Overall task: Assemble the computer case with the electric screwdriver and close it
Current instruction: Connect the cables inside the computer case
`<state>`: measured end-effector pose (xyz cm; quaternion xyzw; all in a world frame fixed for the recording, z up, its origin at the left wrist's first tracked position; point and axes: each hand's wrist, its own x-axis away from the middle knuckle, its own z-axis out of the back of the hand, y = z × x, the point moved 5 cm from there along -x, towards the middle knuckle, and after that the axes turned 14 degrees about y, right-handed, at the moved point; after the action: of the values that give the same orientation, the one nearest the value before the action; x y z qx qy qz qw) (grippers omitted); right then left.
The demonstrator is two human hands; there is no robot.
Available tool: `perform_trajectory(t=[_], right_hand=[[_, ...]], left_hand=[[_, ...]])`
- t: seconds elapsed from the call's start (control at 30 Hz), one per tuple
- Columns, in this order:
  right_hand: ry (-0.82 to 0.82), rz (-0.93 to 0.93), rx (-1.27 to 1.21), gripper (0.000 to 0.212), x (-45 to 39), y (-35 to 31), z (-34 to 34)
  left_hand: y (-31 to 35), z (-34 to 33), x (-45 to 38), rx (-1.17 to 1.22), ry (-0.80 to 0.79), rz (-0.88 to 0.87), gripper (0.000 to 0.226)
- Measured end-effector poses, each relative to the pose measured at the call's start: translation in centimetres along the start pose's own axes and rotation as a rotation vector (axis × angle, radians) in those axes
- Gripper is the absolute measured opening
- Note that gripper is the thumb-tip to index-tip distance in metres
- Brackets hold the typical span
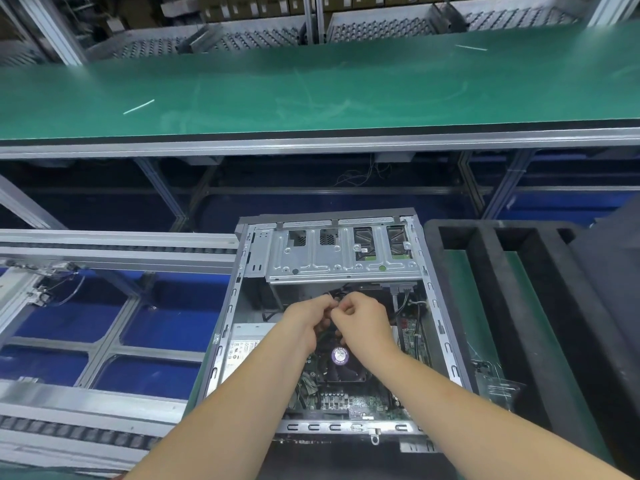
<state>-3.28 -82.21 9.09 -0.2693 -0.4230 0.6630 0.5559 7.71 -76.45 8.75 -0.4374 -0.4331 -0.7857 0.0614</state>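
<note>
The open grey metal computer case (332,327) lies on its side near the black foam tray (519,306). Left hand (304,323) and right hand (363,320) meet inside it, fingers curled, pinching a black cable (335,295).

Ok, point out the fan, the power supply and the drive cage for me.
fan (341,355): head view, on its round purple hub label.
power supply (243,351): head view, on its white sticker.
drive cage (311,261): head view, on its bare metal top plate.
</note>
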Motion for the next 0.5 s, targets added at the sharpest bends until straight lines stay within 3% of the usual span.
perform_trajectory(t=[0.3, 0.43, 0.5], right_hand=[[0.000, -0.047, 0.002, 0.009, -0.02, -0.58, 0.19], [-0.007, -0.044, 0.003, 0.010, -0.02, -0.55, 0.14], [-0.007, -0.039, 0.007, 0.009, 0.09, -0.50, 0.00]], left_hand=[[0.15, 0.32, 0.21, -0.037, 0.041, 0.022, 0.028], [-0.07, 0.12, -0.36, -0.033, 0.056, 0.009, 0.015], [-0.34, -0.01, -0.63, -0.017, 0.067, -0.013, 0.022]])
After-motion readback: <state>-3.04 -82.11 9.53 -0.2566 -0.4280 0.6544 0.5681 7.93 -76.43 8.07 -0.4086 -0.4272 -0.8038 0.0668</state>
